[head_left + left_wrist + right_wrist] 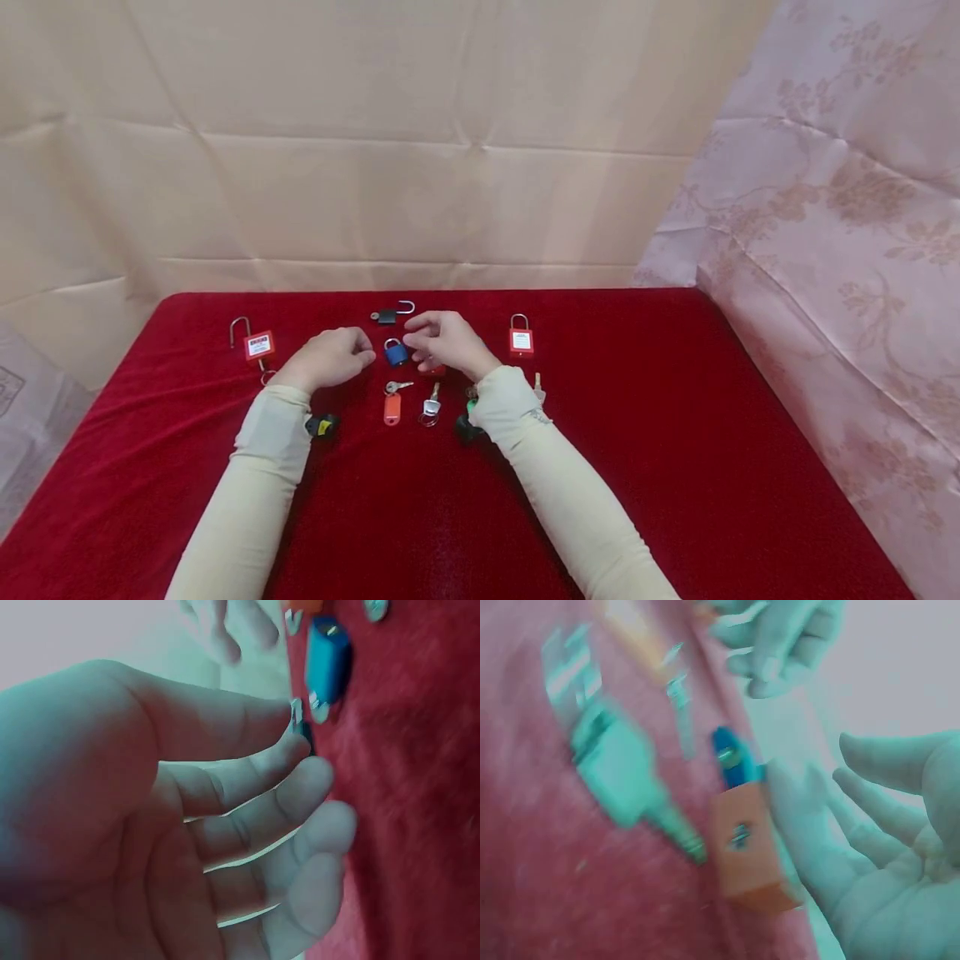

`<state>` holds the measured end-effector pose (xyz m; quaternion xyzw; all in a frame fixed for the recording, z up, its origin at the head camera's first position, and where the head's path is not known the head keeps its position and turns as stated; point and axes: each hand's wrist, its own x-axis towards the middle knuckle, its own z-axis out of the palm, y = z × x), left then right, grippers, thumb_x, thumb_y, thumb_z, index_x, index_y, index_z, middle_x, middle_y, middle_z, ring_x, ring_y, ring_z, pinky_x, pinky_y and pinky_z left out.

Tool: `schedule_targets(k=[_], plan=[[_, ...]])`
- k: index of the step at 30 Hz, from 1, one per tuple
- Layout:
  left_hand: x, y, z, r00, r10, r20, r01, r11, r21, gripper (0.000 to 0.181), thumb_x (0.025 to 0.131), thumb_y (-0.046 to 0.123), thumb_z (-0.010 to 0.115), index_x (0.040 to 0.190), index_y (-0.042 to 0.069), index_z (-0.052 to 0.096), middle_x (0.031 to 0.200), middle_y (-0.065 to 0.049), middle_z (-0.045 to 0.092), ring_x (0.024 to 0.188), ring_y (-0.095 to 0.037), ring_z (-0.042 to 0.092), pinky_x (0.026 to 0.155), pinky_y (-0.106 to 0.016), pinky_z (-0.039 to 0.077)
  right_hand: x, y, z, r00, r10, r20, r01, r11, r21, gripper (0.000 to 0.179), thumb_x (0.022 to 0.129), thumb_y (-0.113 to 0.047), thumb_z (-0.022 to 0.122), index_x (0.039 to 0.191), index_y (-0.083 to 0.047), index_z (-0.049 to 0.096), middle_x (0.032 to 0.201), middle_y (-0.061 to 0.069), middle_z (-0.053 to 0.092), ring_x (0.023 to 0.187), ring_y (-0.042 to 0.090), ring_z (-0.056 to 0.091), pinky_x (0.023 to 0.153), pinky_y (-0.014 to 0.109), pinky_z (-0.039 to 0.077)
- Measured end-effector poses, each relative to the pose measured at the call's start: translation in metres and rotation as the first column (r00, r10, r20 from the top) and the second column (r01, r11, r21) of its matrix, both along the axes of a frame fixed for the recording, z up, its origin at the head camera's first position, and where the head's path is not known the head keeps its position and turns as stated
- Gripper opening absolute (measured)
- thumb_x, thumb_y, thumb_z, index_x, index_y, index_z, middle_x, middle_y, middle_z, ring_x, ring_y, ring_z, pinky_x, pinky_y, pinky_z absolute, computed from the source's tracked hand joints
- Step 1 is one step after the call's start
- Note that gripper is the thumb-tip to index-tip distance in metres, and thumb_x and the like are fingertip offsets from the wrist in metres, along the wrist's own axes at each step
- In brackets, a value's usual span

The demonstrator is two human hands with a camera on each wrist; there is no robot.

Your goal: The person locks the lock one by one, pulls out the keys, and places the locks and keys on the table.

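A blue padlock [396, 352] stands out between the two hands on the red cloth. My left hand [333, 357] is just left of it, fingers loosely bent and holding nothing. On its other side hovers my right hand [446, 340], fingers spread and nothing in them. Below that hand a red padlock [750, 844] is partly hidden in the head view; its keyhole shows in the right wrist view. Nearer the person lie a key with an orange tag [392, 408] and a white-headed key [431, 407] on a ring. Whether the right fingers touch a padlock I cannot tell.
Behind the hands lies a black padlock [386, 317] with its shackle released. A red padlock [258, 345] at left has a raised shackle; another red padlock [521, 342] is at right, near a key [538, 387]. Dark items with yellow [324, 427] and green [471, 407] parts sit beside the sleeves.
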<state>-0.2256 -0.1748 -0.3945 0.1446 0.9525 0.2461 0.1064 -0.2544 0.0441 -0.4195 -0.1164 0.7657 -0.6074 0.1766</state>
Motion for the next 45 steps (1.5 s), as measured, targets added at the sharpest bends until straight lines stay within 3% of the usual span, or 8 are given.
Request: schedule_targets(k=[4,8,15,20,25,31,37,45], plan=[[0.002,-0.012,0.007,0.996,0.070,-0.055,-0.069,0.998,0.005,0.030,0.096,0.020,0.064,0.115,-0.004,0.065,0.107,-0.021,0.067,0.093,-0.033,0.062,0.088,-0.054,0.051,0.007,0.009,0.009,0.999,0.047,0.007,-0.046,0.992,-0.118,0.042,0.098,-0.009,0.067,0.136,0.006,0.056,0.121,0.028,0.066,0.093,0.032,0.072,0.077,0.039,0.060],[0.004,-0.027,0.012,0.985,0.116,-0.126,-0.116,0.993,0.009,0.034,0.097,0.020,0.062,0.116,-0.007,0.064,0.112,-0.027,0.062,0.102,-0.040,0.058,0.092,-0.057,0.047,0.016,0.018,0.022,0.997,0.075,-0.024,-0.078,0.983,-0.168,0.041,0.098,-0.012,0.067,0.135,0.002,0.057,0.129,0.029,0.061,0.107,0.041,0.067,0.085,0.040,0.058],[0.006,-0.061,0.019,0.973,0.209,-0.099,-0.206,0.978,0.040,0.047,0.099,0.025,0.059,0.128,-0.012,0.055,0.124,-0.034,0.051,0.113,-0.049,0.048,0.094,-0.064,0.042,0.021,0.023,0.034,0.994,0.092,-0.066,-0.100,0.984,-0.144,0.040,0.098,-0.018,0.069,0.135,-0.006,0.060,0.129,0.022,0.062,0.115,0.044,0.063,0.095,0.042,0.054],[0.010,-0.085,0.015,0.953,0.282,-0.108,-0.278,0.959,0.044,0.051,0.099,0.025,0.057,0.130,-0.015,0.051,0.123,-0.037,0.048,0.112,-0.053,0.045,0.093,-0.066,0.041,0.022,0.023,0.034,0.994,0.087,-0.064,-0.095,0.986,-0.137,0.043,0.098,-0.018,0.069,0.137,-0.002,0.058,0.126,0.015,0.065,0.117,0.044,0.062,0.095,0.043,0.053],[0.014,-0.110,0.010,0.933,0.352,-0.080,-0.350,0.936,0.037,0.058,0.095,0.025,0.061,0.133,-0.017,0.046,0.123,-0.038,0.043,0.110,-0.057,0.041,0.090,-0.068,0.041,0.025,0.021,0.038,0.993,0.079,-0.091,-0.090,0.987,-0.130,0.041,0.098,-0.014,0.068,0.136,0.002,0.058,0.126,0.018,0.065,0.116,0.047,0.062,0.095,0.048,0.053],[0.015,-0.132,0.006,0.926,0.376,-0.022,-0.376,0.926,0.029,0.069,0.092,0.031,0.066,0.135,-0.019,0.044,0.120,-0.039,0.048,0.103,-0.052,0.046,0.081,-0.061,0.047,0.028,0.021,0.046,0.990,0.068,-0.121,-0.080,0.992,-0.100,0.037,0.098,-0.012,0.068,0.133,-0.001,0.062,0.123,0.018,0.067,0.111,0.042,0.065,0.095,0.051,0.052],[0.014,-0.137,0.003,0.928,0.372,0.026,-0.373,0.927,0.027,0.072,0.093,0.032,0.066,0.136,-0.021,0.042,0.117,-0.039,0.052,0.097,-0.045,0.052,0.077,-0.054,0.051,0.028,0.025,0.047,0.990,0.058,-0.127,-0.069,0.994,-0.085,0.037,0.098,-0.011,0.067,0.133,-0.003,0.062,0.121,0.014,0.068,0.113,0.041,0.065,0.097,0.050,0.051],[0.011,-0.136,-0.002,0.929,0.369,0.000,-0.369,0.929,0.007,0.069,0.093,0.033,0.067,0.131,-0.020,0.045,0.111,-0.039,0.056,0.092,-0.046,0.054,0.074,-0.052,0.049,0.028,0.024,0.046,0.989,0.063,-0.131,-0.073,0.994,-0.079,0.039,0.098,-0.012,0.067,0.134,0.000,0.060,0.120,0.013,0.069,0.115,0.043,0.063,0.097,0.049,0.051]])
